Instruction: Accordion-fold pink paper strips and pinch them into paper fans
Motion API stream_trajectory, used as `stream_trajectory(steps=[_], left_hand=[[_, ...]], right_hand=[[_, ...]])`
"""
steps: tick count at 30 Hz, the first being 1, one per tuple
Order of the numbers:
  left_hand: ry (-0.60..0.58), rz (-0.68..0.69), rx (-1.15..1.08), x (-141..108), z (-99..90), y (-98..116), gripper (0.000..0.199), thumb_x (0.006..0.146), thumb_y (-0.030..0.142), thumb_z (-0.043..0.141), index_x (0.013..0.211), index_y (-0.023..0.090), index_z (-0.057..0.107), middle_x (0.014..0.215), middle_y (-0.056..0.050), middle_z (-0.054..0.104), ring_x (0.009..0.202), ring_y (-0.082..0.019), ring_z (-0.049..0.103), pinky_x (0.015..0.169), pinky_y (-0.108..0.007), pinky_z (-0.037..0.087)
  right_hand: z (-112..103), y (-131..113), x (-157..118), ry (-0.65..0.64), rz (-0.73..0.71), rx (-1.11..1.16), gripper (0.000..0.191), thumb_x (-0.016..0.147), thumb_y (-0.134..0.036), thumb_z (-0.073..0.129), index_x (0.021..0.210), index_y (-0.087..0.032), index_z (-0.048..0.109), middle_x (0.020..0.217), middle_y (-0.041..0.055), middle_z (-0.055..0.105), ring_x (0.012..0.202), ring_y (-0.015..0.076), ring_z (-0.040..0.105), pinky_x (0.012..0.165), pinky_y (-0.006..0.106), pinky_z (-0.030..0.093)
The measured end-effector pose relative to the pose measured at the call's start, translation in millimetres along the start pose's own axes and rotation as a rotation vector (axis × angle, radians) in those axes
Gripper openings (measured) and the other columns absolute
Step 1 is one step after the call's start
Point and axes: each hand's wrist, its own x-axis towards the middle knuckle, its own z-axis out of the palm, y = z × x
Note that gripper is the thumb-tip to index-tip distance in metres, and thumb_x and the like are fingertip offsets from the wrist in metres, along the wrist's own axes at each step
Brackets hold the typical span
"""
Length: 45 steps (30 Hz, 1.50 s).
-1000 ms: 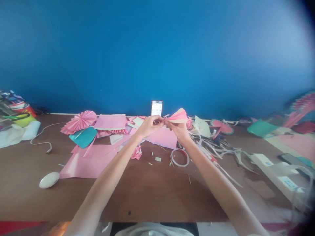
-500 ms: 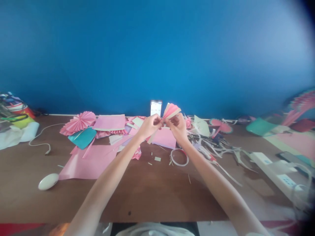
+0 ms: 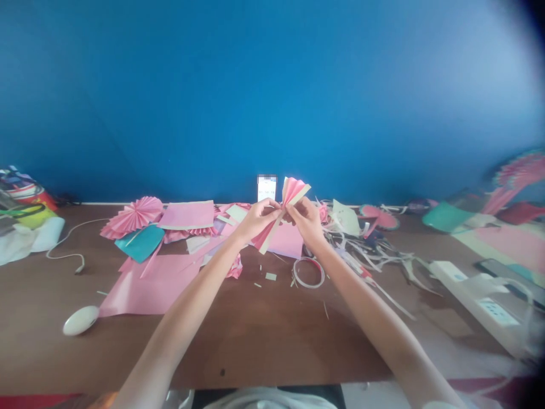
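Note:
A pleated pink paper fan (image 3: 293,191) with pale edges is held up over the far part of the table. It is pinched at its narrow middle, and one half spreads upward while the other spreads down to the left. My left hand (image 3: 260,218) closes finger and thumb on the middle from the left. From the right, my right hand (image 3: 307,221) grips the same spot, its thumb against the folds. Behind the fan's lower half lies a pink paper sheet (image 3: 287,241). A phone (image 3: 267,188) with a lit screen stands against the blue wall.
Pink folded rosettes (image 3: 138,215), a teal paper piece (image 3: 140,241) and a large pink sheet (image 3: 157,284) lie left, near a white mouse (image 3: 80,321). A tape roll (image 3: 309,272), tangled paper strips (image 3: 378,255) and a power strip (image 3: 477,301) lie right.
The fan's lower half has opened out wider, showing more pink pleats. Its upper half has turned slightly more upright. Both hands still hold the middle.

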Motion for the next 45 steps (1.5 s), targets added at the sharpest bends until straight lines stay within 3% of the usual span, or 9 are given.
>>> stream_trajectory(steps=[6,20,29,36,40,45], left_hand=[[-0.035,-0.024,-0.106,3,2.5,-7,0.030,0.082,0.042,0.068,0.097,0.018,0.059,0.102,-0.008,0.066,0.096,-0.021,0.063,0.089,-0.039,0.045],[0.097,0.015,-0.064,5,7.0,-10,0.031,0.080,0.040,0.071,0.100,0.019,0.060,0.100,-0.006,0.064,0.094,-0.020,0.061,0.087,-0.035,0.046],[0.172,0.023,-0.175,8,9.1,-15,0.029,0.076,0.037,0.074,0.094,0.018,0.060,0.093,-0.004,0.063,0.091,-0.017,0.060,0.086,-0.032,0.045],[0.086,0.017,-0.248,7,8.4,-16,0.030,0.074,0.033,0.075,0.097,0.018,0.062,0.096,-0.004,0.065,0.094,-0.018,0.062,0.088,-0.033,0.045],[0.103,0.011,-0.232,7,7.5,-14,0.029,0.076,0.039,0.073,0.095,0.018,0.066,0.096,-0.005,0.068,0.094,-0.019,0.062,0.089,-0.034,0.045],[0.122,0.036,-0.131,6,5.2,-11,0.028,0.080,0.042,0.069,0.095,0.018,0.070,0.096,-0.005,0.068,0.093,-0.019,0.061,0.087,-0.033,0.044]], right_hand=[[0,-3,0,0.038,0.005,-0.003,0.027,0.082,-0.042,0.067,0.077,-0.021,0.049,0.065,-0.0033,0.057,0.057,0.0113,0.056,0.050,0.024,0.043],[-8,-2,6,-0.005,0.025,0.018,0.017,0.085,-0.035,0.063,0.090,-0.021,0.056,0.072,-0.0015,0.061,0.057,0.0107,0.054,0.053,0.025,0.044],[-5,-4,4,-0.017,-0.037,-0.035,0.039,0.081,-0.031,0.068,0.114,-0.024,0.048,0.079,-0.0014,0.065,0.072,0.0150,0.062,0.063,0.029,0.050],[-4,-7,3,0.005,-0.083,-0.105,0.029,0.081,-0.034,0.067,0.104,-0.023,0.052,0.080,-0.0006,0.065,0.070,0.0143,0.062,0.061,0.028,0.049],[-3,-4,3,0.002,-0.148,-0.173,0.017,0.083,-0.036,0.066,0.089,-0.021,0.059,0.082,0.0013,0.064,0.074,0.0146,0.061,0.062,0.028,0.048],[-5,-4,2,-0.002,-0.182,-0.241,0.017,0.087,-0.034,0.062,0.097,-0.022,0.067,0.094,0.0041,0.067,0.080,0.0161,0.062,0.065,0.028,0.048]])
